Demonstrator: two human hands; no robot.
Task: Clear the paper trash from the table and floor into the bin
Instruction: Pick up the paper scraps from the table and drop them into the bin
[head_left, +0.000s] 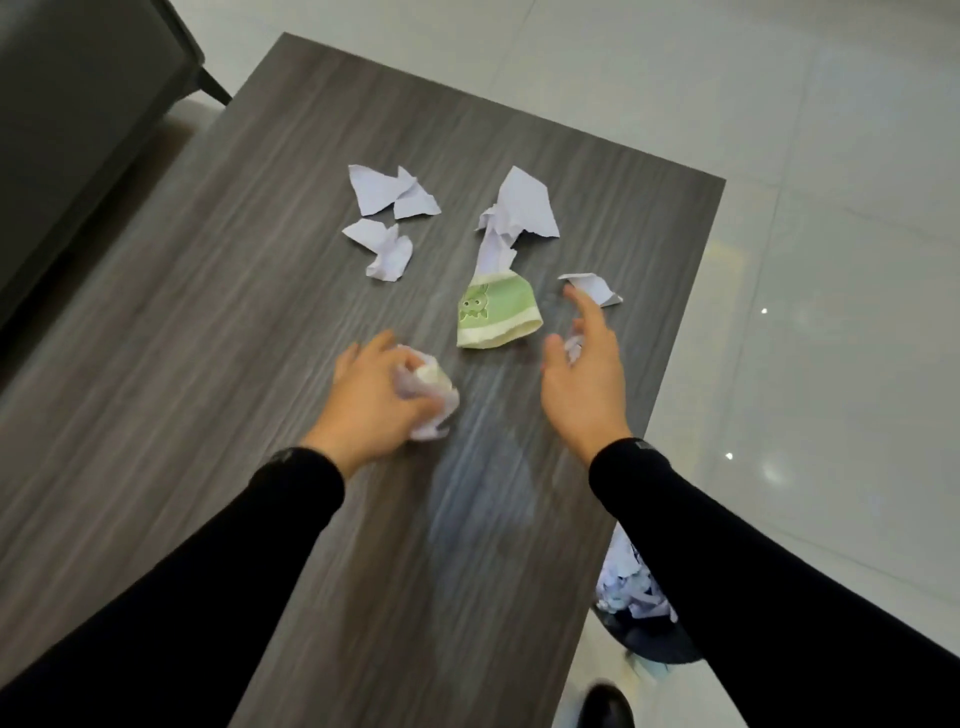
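My left hand (371, 400) is closed around a crumpled wad of white paper (431, 400) low over the dark wooden table (260, 322). My right hand (584, 379) hovers with fingers spread, a small white scrap (574, 347) under its palm, its fingertips touching a folded paper piece (592, 287). Torn white sheets lie further back: a pair at the left (387, 193), a crumpled one below them (384, 248), and a large piece (519, 210). The dark bin (636, 603), holding several paper scraps, stands on the floor by the table's right edge, partly hidden by my right sleeve.
A green and cream cloth pouch (496, 312) with a rabbit print lies mid-table between my hands. A grey sofa (78, 130) stands at the far left. White glossy tiles (831, 260) stretch to the right. A black shoe (608, 706) shows near the bottom.
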